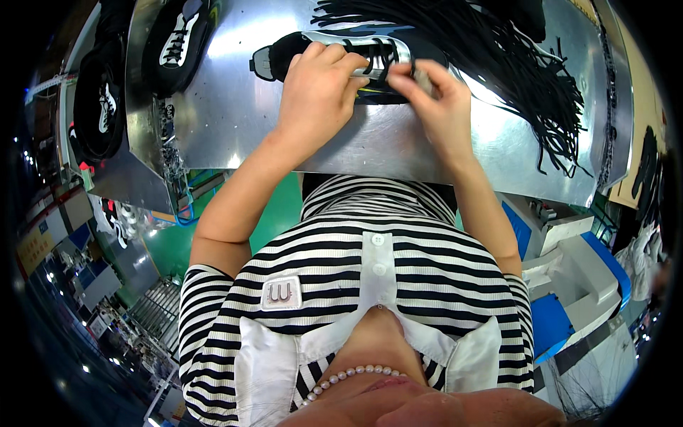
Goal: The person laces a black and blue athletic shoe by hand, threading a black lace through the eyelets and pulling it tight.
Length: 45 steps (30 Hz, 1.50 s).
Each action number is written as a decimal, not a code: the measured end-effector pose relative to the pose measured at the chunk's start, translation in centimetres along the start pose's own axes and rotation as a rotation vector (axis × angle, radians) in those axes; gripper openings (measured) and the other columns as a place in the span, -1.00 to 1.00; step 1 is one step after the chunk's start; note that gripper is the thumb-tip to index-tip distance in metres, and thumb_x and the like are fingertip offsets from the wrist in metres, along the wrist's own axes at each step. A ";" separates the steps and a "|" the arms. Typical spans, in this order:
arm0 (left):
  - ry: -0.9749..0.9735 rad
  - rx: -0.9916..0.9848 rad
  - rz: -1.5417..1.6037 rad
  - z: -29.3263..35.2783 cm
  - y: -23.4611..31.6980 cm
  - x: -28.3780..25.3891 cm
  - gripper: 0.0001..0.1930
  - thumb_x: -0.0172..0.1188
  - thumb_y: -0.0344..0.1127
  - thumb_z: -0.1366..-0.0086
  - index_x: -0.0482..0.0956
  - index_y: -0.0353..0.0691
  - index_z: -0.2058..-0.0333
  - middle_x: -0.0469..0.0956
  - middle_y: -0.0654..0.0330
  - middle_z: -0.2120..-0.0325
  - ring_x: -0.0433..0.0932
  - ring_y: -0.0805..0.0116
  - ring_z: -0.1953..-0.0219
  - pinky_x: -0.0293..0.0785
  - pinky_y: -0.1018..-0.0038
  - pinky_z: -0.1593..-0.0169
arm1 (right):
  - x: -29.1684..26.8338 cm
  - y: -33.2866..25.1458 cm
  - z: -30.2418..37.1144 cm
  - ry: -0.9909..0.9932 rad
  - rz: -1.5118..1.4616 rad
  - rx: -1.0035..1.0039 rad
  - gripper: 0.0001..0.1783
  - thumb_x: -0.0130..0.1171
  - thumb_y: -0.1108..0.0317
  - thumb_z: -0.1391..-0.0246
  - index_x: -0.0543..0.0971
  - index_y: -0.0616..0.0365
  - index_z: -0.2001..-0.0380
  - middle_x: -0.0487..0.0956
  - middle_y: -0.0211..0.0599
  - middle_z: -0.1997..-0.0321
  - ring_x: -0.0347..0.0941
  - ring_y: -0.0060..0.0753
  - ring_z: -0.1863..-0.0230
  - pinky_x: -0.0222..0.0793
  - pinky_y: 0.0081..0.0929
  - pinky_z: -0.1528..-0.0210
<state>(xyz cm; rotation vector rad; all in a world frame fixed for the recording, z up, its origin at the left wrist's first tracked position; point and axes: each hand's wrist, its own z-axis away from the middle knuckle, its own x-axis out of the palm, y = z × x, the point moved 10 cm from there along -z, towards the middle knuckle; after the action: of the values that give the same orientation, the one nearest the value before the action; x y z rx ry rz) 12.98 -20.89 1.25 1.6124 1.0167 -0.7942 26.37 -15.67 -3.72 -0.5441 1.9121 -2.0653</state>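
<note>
A black shoe upper [287, 53] with a white lacing panel lies sideways on the metal table, its grey pull tab toward the left. A black shoelace [382, 60] runs through the eyelets in several crossings. My left hand [319, 91] grips the near side of the upper, fingers bent over its edge beside the lacing. At the right end of the lacing my right hand [442, 103] is closed in a pinch by the lace. The fingertips are slightly blurred, and the lace end between them is mostly hidden.
A big bundle of loose black shoelaces [523, 85] spreads across the table's right side. Another laced black shoe upper [178, 50] lies at the left. Beyond the metal table's left edge [167, 142], a black bin [99, 107] holds a further upper. A grey and blue machine [576, 277] stands at lower right.
</note>
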 end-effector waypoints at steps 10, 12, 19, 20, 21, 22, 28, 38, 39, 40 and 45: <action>-0.055 -0.054 0.146 -0.4 -0.3 -0.1 -0.80 0.31 -0.33 -0.10 0.66 -0.20 0.26 0.56 0.20 0.38 0.47 0.16 0.20 0.34 0.27 0.12 | -0.6 -1.9 -2.2 0.150 0.199 -0.355 -0.88 0.32 0.49 -0.06 0.65 0.26 0.30 0.67 -0.42 0.33 0.45 -0.73 0.47 0.35 -0.71 0.41; -0.048 -0.047 0.150 -0.5 -0.3 -0.1 -0.80 0.31 -0.33 -0.10 0.66 -0.21 0.27 0.56 0.19 0.39 0.48 0.15 0.22 0.36 0.26 0.13 | -1.0 -1.8 -2.2 0.144 0.044 -0.271 -0.89 0.30 0.46 -0.09 0.64 0.25 0.30 0.66 -0.40 0.34 0.38 -0.76 0.54 0.26 -0.75 0.50; -0.035 -0.093 0.169 -0.2 -1.2 0.1 -0.81 0.31 -0.34 -0.10 0.65 -0.21 0.29 0.54 0.14 0.44 0.50 0.09 0.29 0.41 0.26 0.21 | -1.2 -3.6 -2.0 0.043 -0.146 -0.151 -0.88 0.31 0.48 -0.08 0.62 0.21 0.28 0.67 -0.39 0.29 0.41 -0.82 0.47 0.28 -0.81 0.45; -0.041 -0.096 0.171 -0.4 -1.1 0.1 -0.82 0.31 -0.33 -0.10 0.65 -0.21 0.29 0.54 0.13 0.44 0.50 0.09 0.29 0.42 0.26 0.22 | -1.0 -2.2 -2.2 0.056 0.029 -0.296 -0.84 0.34 0.50 -0.05 0.64 0.18 0.26 0.67 -0.46 0.32 0.49 -0.75 0.38 0.39 -0.77 0.32; -0.042 -0.094 0.185 -0.4 -1.2 0.1 -0.80 0.32 -0.30 -0.10 0.65 -0.21 0.30 0.54 0.13 0.45 0.51 0.09 0.28 0.42 0.25 0.22 | -0.8 -1.1 -2.0 0.084 0.057 -0.267 -0.84 0.34 0.50 -0.05 0.64 0.19 0.26 0.68 -0.46 0.33 0.49 -0.75 0.38 0.40 -0.76 0.31; -0.043 -0.092 0.198 -0.4 -1.3 0.2 -0.79 0.33 -0.28 -0.09 0.65 -0.22 0.30 0.55 0.14 0.45 0.51 0.09 0.28 0.42 0.24 0.22 | -0.8 -0.4 -1.9 0.111 0.085 -0.239 -0.83 0.34 0.50 -0.04 0.64 0.20 0.25 0.68 -0.46 0.35 0.50 -0.75 0.38 0.41 -0.75 0.31; -0.001 -0.067 0.111 -0.2 -0.7 -0.3 -0.64 0.46 -0.14 -0.02 0.64 -0.27 0.30 0.60 0.16 0.38 0.53 0.14 0.25 0.42 0.31 0.18 | -0.7 -0.7 -1.9 0.210 0.180 -0.304 -0.86 0.34 0.52 -0.03 0.63 0.23 0.29 0.69 -0.40 0.35 0.53 -0.72 0.40 0.43 -0.70 0.34; 0.070 -0.093 0.036 -0.3 -0.8 0.0 -0.72 0.45 -0.16 0.02 0.64 -0.18 0.39 0.53 0.29 0.47 0.46 0.23 0.30 0.27 0.34 0.19 | -1.0 -0.8 -0.4 0.192 0.223 -0.182 -0.75 0.25 0.49 -0.13 0.48 0.23 0.12 0.66 -0.30 0.35 0.59 -0.56 0.31 0.49 -0.59 0.27; 0.075 -0.089 0.038 -0.3 -0.7 -0.1 -0.73 0.45 -0.16 0.02 0.64 -0.18 0.40 0.53 0.29 0.47 0.46 0.23 0.30 0.27 0.34 0.18 | -1.2 -0.6 0.5 0.140 0.204 -0.081 -0.75 0.23 0.48 -0.15 0.46 0.23 0.12 0.66 -0.28 0.35 0.60 -0.54 0.30 0.49 -0.58 0.26; 0.080 -0.084 0.032 -0.3 -0.7 -0.1 -0.73 0.45 -0.16 0.02 0.64 -0.18 0.40 0.53 0.29 0.47 0.46 0.23 0.30 0.27 0.34 0.18 | -1.5 0.0 1.4 0.090 0.183 0.021 -0.76 0.21 0.47 -0.18 0.45 0.23 0.11 0.65 -0.26 0.35 0.61 -0.52 0.28 0.49 -0.57 0.26; 0.102 -0.057 0.033 -0.3 -0.8 -0.1 -0.74 0.45 -0.18 0.02 0.64 -0.18 0.41 0.53 0.30 0.48 0.45 0.24 0.31 0.27 0.34 0.18 | -0.8 1.2 2.3 -0.033 0.385 0.005 -0.86 0.16 0.37 -0.24 0.50 0.22 0.24 0.68 -0.26 0.39 0.62 -0.46 0.42 0.44 -0.60 0.39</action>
<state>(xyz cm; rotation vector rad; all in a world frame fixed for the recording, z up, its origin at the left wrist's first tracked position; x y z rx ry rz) 12.21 -20.49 1.14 1.6305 1.0724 -0.6602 28.05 -17.48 -4.84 -0.1863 1.8220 -1.8016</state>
